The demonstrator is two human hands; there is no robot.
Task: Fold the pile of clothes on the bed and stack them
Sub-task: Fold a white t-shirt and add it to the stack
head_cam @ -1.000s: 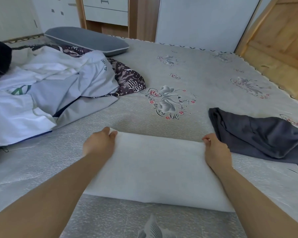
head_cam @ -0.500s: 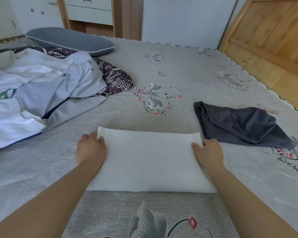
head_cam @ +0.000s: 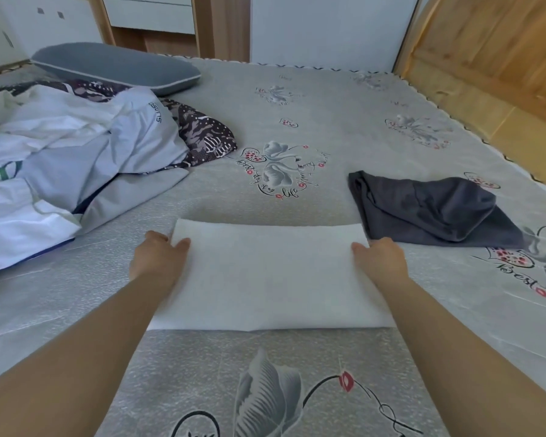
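The bed (head_cam: 344,121) fills almost the whole view, and it is covered with a grey sheet printed with flowers and small writing. Behind it you see a white wardrobe (head_cam: 325,26) and, to your right, a wooden panel (head_cam: 492,48).

On the left side of the bed lies the pile of clothes (head_cam: 60,171), mostly white and pale grey pieces, crumpled together, with one dark patterned piece (head_cam: 202,137) coming out from under it on the far side. A grey pillow (head_cam: 114,66) rests beyond the pile, near the far edge of the bed.

Directly in front of you lies the white folded cloth (head_cam: 268,275), flat on the bed in a wide rectangle, with its long edges running from left to right. It is well apart from the pile. To the right, the dark grey garment (head_cam: 423,209) lies loosely folded; its near left corner comes just beside the far right corner of the white cloth.

Your left hand (head_cam: 158,260) is at the left end of the white cloth, near the far corner, and the thumb lies on top of the fabric while the fingers are at the edge; it seems to pinch that edge. Your right hand (head_cam: 382,260) is at the right end in the same way, thumb on the cloth, fingers curled at the edge. The cloth therefore lies stretched between your two hands.
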